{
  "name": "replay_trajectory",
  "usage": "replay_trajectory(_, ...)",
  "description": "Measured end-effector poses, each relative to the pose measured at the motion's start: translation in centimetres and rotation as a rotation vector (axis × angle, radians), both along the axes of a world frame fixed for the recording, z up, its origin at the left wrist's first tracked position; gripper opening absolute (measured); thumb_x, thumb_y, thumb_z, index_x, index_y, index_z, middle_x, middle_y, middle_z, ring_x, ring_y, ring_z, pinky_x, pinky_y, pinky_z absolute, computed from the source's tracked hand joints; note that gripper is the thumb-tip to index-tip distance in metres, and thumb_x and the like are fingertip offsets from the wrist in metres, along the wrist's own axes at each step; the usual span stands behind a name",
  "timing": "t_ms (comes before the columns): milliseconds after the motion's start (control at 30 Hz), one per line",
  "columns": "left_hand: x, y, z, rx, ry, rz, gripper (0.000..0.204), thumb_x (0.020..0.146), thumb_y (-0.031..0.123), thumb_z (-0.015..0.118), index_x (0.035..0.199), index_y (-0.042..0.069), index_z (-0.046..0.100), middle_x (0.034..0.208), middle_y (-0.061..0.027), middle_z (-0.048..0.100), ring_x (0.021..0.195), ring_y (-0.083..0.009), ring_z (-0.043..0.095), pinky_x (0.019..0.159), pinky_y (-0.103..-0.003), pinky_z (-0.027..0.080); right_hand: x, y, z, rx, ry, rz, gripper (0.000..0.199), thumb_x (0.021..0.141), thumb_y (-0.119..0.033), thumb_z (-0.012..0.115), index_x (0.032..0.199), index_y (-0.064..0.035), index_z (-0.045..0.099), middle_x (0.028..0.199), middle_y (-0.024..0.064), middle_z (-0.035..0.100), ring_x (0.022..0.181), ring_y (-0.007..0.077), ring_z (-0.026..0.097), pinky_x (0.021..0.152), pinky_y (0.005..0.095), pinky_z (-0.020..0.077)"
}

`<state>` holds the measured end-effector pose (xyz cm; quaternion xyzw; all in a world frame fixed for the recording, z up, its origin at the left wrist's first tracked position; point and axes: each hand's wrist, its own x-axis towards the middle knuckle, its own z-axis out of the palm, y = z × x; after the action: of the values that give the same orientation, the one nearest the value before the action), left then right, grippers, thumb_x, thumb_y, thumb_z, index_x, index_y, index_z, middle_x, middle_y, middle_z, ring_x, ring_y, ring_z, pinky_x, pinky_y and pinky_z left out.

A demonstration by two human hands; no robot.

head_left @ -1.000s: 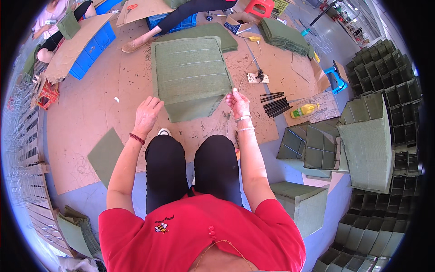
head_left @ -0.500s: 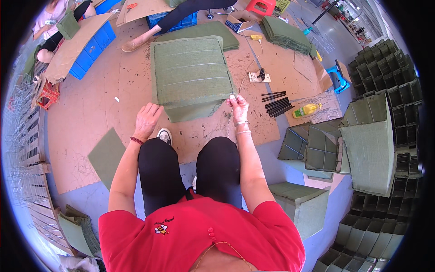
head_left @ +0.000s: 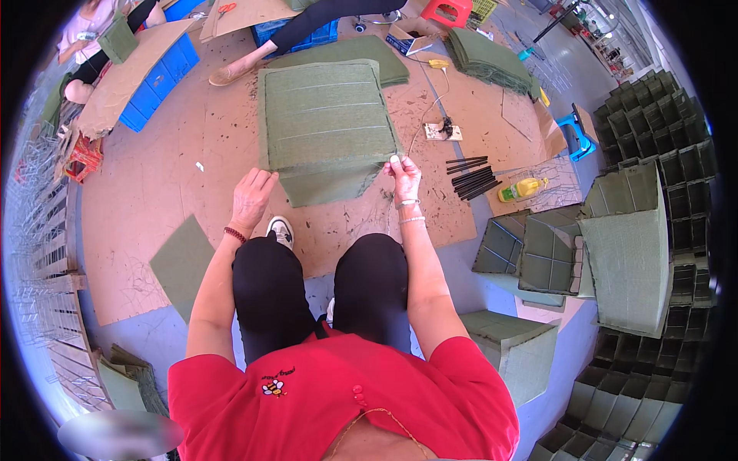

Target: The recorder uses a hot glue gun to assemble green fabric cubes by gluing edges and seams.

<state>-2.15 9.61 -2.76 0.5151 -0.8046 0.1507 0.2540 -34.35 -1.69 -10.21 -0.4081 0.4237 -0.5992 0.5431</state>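
Note:
A green fabric box [head_left: 327, 115], with wire rods across its upper panel, stands on the cardboard in front of my knees. At its near right corner my right hand [head_left: 404, 180] is closed, thumb and fingers pinching the edge. My left hand [head_left: 254, 198] is at the near left corner, its fingertips drawn together on the fabric edge. Between the two hands, the box's near side panel slopes down below that edge. A flat green fabric sheet [head_left: 183, 261] lies on the floor left of my left forearm.
Black rods [head_left: 475, 180], a yellow bottle [head_left: 523, 189] and a white power strip [head_left: 443, 131] lie to the right. Green boxes [head_left: 626, 253] stand stacked beyond them. Folded green fabric [head_left: 492, 61] lies farther back. Another person's leg [head_left: 307, 29] reaches in near blue crates [head_left: 157, 84].
My left hand has moved slightly up and right, onto the box's near left corner. My right hand stays on the right corner, and the box has hardly moved.

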Motion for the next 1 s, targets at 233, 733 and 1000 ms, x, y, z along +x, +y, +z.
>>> replay_trajectory(233, -0.2, -0.1, 0.2, -0.05, 0.057, 0.022, 0.02, 0.068, 0.002, 0.057, 0.088, 0.003, 0.061, 0.076, -0.0061, 0.05, 0.073, -0.0217, 0.052, 0.062, -0.032, 0.045, 0.9, 1.1, 0.1, 0.133, -0.089, -0.058, 0.013, 0.083, -0.019, 0.064, 0.079, -0.0071, 0.063, 0.076, 0.007, 0.067, 0.06, 0.0111, 0.061, 0.055, 0.0212, 0.0439)
replay_trajectory(733, -0.2, 0.1, 0.1, -0.046, 0.096, 0.013, 0.02, 0.067, 0.001, 0.057, 0.086, 0.003, 0.061, 0.077, -0.0052, 0.051, 0.074, -0.021, 0.052, 0.062, -0.031, 0.045, 3.0, 1.5, 0.9, 0.078, -0.018, -0.029, 0.011, 0.08, -0.013, 0.066, 0.078, -0.0022, 0.066, 0.072, 0.0082, 0.066, 0.056, 0.0093, 0.057, 0.053, 0.021, 0.0388)
replay_trajectory(1000, 0.0, -0.2, -0.6, -0.046, 0.089, 0.027, 0.022, 0.067, 0.005, 0.056, 0.088, 0.004, 0.06, 0.078, -0.0049, 0.049, 0.077, -0.0201, 0.051, 0.064, -0.03, 0.045, 3.2, 1.2, 0.6, 0.081, -0.012, -0.042, 0.011, 0.081, -0.013, 0.065, 0.075, -0.0031, 0.066, 0.072, 0.0079, 0.067, 0.055, 0.0091, 0.057, 0.053, 0.0207, 0.0383)
